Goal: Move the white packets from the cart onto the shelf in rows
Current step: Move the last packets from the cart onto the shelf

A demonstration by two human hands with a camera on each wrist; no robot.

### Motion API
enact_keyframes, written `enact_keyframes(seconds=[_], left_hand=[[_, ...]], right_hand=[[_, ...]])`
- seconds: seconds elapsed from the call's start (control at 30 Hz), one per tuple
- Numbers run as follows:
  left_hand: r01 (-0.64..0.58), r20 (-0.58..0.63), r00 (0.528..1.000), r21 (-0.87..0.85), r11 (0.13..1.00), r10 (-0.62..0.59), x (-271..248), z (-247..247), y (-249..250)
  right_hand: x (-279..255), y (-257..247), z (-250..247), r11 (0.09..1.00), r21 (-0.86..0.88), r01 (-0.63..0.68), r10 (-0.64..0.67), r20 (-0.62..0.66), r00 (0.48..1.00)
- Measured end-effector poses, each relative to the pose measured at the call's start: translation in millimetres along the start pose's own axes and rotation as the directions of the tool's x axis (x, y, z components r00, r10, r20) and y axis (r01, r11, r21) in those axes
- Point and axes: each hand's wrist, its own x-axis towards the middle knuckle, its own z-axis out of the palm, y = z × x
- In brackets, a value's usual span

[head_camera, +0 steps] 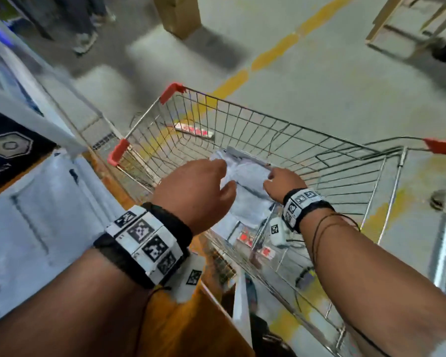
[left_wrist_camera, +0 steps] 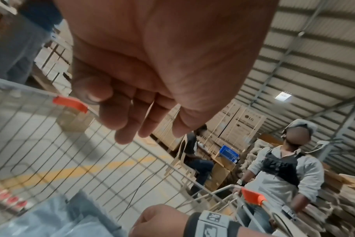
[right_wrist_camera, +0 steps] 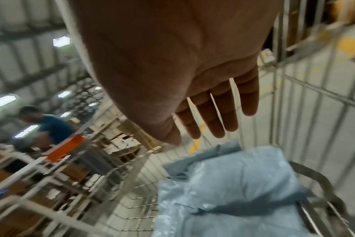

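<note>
A wire cart (head_camera: pixel 242 106) with red corner caps stands in front of me. Crinkled white plastic packets (head_camera: pixel 247 186) lie heaped at its near end, and they look pale blue in the right wrist view (right_wrist_camera: pixel 233 184). My left hand (head_camera: pixel 221 176) reaches over the heap's left side with relaxed fingers (left_wrist_camera: pixel 128 125) and holds nothing. Over the heap's right side my right hand (head_camera: pixel 270 179) hovers, its straight, spread fingers (right_wrist_camera: pixel 209 123) just above the top packet. Whether either hand touches the plastic is unclear. The view is motion-blurred.
To my left is an orange-edged shelf (head_camera: pixel 108 181) with pale packets (head_camera: pixel 36 207) and a dark printed box (head_camera: pixel 8 148). A cardboard box (head_camera: pixel 178 14) stands on the floor beyond the cart. Another person (left_wrist_camera: pixel 284 168) holds a second cart at the right.
</note>
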Motion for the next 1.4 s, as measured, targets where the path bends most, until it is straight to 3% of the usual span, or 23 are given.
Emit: enact_keyframes(seconds=[0.3,0.5,0.6,0.73,0.8,0.87,0.93,1.03,1.1,1.2,1.27,1.33,1.4], left_hand=[[0.041,0.232,0.972,0.031,0.999,-0.047,75,51,5],[0.127,0.281,0.953,-0.041,0.991,-0.111,96,68,0],[0.152,0.287,0.948,-0.035,0.988,-0.136,99,73,-4],[0.196,0.312,0.935,-0.055,0.979,-0.169,96,75,-11],[0.214,0.305,0.936,-0.089,0.973,-0.178,95,74,-15],[0.254,0.289,0.934,-0.131,0.958,-0.208,92,71,-20],[0.286,0.265,0.935,-0.166,0.944,-0.236,88,68,-24],[0.325,0.240,0.934,-0.274,0.905,-0.263,84,67,-27],[0.353,0.253,0.931,-0.450,0.820,-0.262,84,68,-27],[0.375,0.257,0.927,-0.589,0.716,-0.274,81,63,-22],[0.393,0.219,0.917,-0.629,0.671,-0.332,80,59,-22],[0.394,0.128,0.902,-0.634,0.665,-0.413,80,55,-28],[0.398,0.075,0.889,-0.617,0.679,-0.452,79,52,-37]], right_hand=[[90,32,74,0.981,-0.041,-0.192,0.195,0.098,0.976],[123,42,90,0.967,-0.075,-0.242,0.248,0.089,0.965],[126,45,99,0.970,-0.135,-0.204,0.211,0.035,0.977],[120,46,108,0.974,-0.225,-0.011,0.038,0.117,0.992],[113,43,107,0.987,-0.151,0.062,-0.038,0.157,0.987],[102,33,102,0.993,0.108,0.049,-0.066,0.160,0.985],[88,18,88,0.892,0.451,-0.007,-0.056,0.128,0.990],[55,-15,48,0.521,0.853,-0.018,-0.126,0.097,0.987],[29,-43,22,0.285,0.958,0.014,-0.237,0.056,0.970],[3,-76,-4,0.083,0.995,0.049,-0.439,-0.007,0.898],[-8,-87,-15,-0.059,0.998,-0.028,-0.569,-0.010,0.822],[-8,-88,-18,-0.118,0.984,-0.134,-0.626,0.031,0.779],[8,-82,-5,-0.009,0.990,-0.137,-0.535,0.111,0.838]])
